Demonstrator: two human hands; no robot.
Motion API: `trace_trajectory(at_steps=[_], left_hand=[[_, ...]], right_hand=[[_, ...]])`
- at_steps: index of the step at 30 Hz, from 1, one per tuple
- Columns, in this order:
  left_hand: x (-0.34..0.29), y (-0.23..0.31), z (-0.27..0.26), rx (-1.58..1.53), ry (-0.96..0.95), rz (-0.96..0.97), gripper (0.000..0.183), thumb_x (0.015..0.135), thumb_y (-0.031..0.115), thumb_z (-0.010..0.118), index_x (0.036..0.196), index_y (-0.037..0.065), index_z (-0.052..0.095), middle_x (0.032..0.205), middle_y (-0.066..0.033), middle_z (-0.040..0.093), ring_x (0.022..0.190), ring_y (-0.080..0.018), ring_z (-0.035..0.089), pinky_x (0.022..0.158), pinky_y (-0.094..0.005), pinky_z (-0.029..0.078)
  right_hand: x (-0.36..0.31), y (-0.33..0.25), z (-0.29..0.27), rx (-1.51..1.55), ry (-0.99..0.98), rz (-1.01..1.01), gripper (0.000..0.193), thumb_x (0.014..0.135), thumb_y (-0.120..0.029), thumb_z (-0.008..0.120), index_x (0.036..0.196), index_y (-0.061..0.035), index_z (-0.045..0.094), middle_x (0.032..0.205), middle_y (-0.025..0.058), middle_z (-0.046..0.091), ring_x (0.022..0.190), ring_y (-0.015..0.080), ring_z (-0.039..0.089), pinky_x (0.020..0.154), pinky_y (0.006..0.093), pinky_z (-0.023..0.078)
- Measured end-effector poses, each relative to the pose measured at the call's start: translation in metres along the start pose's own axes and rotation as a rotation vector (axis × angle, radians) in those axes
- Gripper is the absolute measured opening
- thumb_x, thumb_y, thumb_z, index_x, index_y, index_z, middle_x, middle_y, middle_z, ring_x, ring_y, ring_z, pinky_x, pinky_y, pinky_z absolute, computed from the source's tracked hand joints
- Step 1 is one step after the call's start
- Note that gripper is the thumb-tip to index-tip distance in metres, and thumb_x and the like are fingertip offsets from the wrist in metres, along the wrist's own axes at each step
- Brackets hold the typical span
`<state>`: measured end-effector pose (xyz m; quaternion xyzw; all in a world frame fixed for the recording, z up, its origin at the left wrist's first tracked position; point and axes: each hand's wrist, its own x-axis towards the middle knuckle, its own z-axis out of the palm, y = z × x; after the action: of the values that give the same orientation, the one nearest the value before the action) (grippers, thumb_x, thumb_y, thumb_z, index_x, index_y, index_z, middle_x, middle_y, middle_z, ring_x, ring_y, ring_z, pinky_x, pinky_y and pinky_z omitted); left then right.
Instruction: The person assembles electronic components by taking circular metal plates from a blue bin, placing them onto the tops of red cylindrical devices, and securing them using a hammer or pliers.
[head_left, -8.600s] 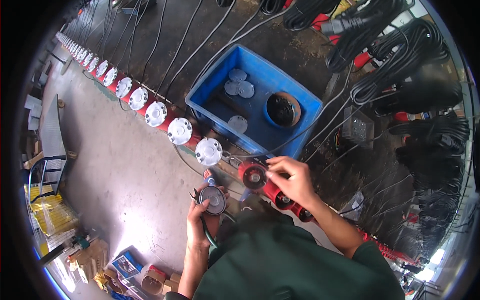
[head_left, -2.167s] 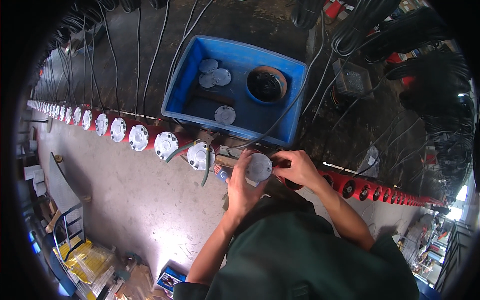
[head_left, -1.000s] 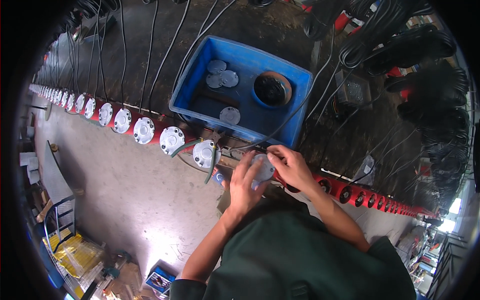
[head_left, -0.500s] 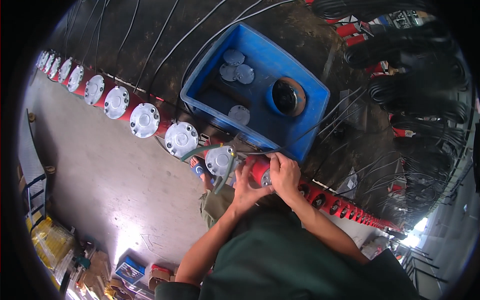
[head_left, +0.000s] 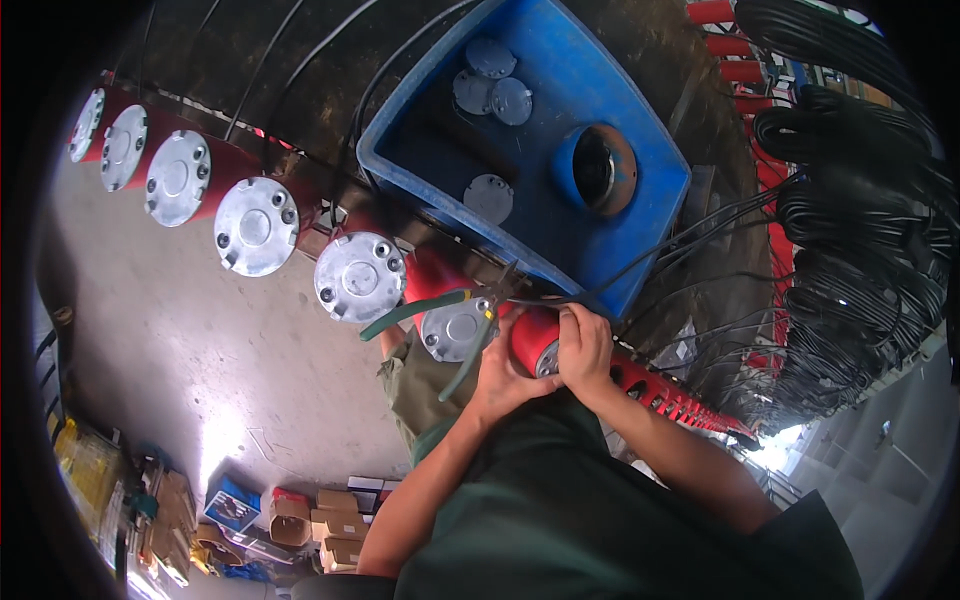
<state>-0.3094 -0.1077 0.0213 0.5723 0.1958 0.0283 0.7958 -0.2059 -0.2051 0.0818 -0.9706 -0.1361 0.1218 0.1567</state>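
Observation:
My left hand is closed around the left side of a red cylinder, its thumb along the end facing me. Against the right side of the same cylinder my right hand presses with bent fingers. Between them part of the cylinder's metal end shows; my fingers hide the rest. Just left of my left hand sits another cylinder with a round silver end cap. Pliers with green handles lie spread across that cap's top, close to my left fingers. A black cable runs off behind my hands.
A blue bin stands behind the cylinders, with several silver discs and a round pipe-like piece inside. More capped red cylinders line up leftward; uncapped ones continue right. Coiled black cables hang at right. Cardboard boxes sit on the floor.
The view has shifted, so the row at left looks bigger and nearer. Both hands stay on the same red cylinder, and my left fingers now sit closer against it.

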Motion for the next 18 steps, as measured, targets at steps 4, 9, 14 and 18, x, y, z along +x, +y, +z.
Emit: trace_trajectory(at_steps=[4, 9, 14, 18], left_hand=[[0.003, 0.000, 0.000, -0.015, 0.015, -0.004, 0.116, 0.060, 0.031, 0.100, 0.154, 0.000, 0.039, 0.140, -0.0211, 0.062, 0.131, -0.0342, 0.062, 0.113, -0.0449, 0.048], [0.006, -0.002, -0.002, 0.026, 0.013, 0.053, 0.114, 0.059, 0.029, 0.100, 0.152, -0.002, 0.040, 0.139, -0.0208, 0.060, 0.131, -0.0334, 0.060, 0.114, -0.0442, 0.046], [0.005, 0.000, 0.008, -0.131, 0.086, 0.017, 0.107, 0.060, 0.028, 0.100, 0.148, -0.002, 0.047, 0.138, -0.0211, 0.061, 0.131, -0.0340, 0.059, 0.114, -0.0435, 0.046], [-0.004, 0.004, -0.001, -0.011, 0.066, -0.111, 0.108, 0.062, 0.034, 0.098, 0.155, 0.009, 0.048, 0.157, -0.0289, 0.035, 0.151, -0.0462, 0.030, 0.126, -0.0514, 0.031]], right_hand=[[0.004, -0.006, -0.006, -0.060, -0.052, 0.017, 0.030, 0.102, -0.023, 0.051, 0.104, -0.0087, 0.077, 0.098, 0.0189, 0.076, 0.095, 0.0460, 0.068, 0.087, 0.0539, 0.053], [0.007, -0.017, -0.009, 0.102, -0.028, 0.069, 0.031, 0.101, -0.022, 0.050, 0.103, -0.0074, 0.078, 0.097, 0.0205, 0.076, 0.094, 0.0470, 0.069, 0.087, 0.0531, 0.054], [0.011, -0.029, -0.019, 0.044, -0.106, 0.113, 0.031, 0.101, -0.015, 0.051, 0.103, 0.0026, 0.076, 0.101, 0.0251, 0.076, 0.101, 0.0447, 0.071, 0.090, 0.0450, 0.055], [0.017, -0.021, -0.014, 0.208, -0.139, 0.072, 0.034, 0.098, -0.018, 0.050, 0.100, -0.0037, 0.081, 0.099, 0.0229, 0.076, 0.099, 0.0429, 0.073, 0.091, 0.0452, 0.057]])
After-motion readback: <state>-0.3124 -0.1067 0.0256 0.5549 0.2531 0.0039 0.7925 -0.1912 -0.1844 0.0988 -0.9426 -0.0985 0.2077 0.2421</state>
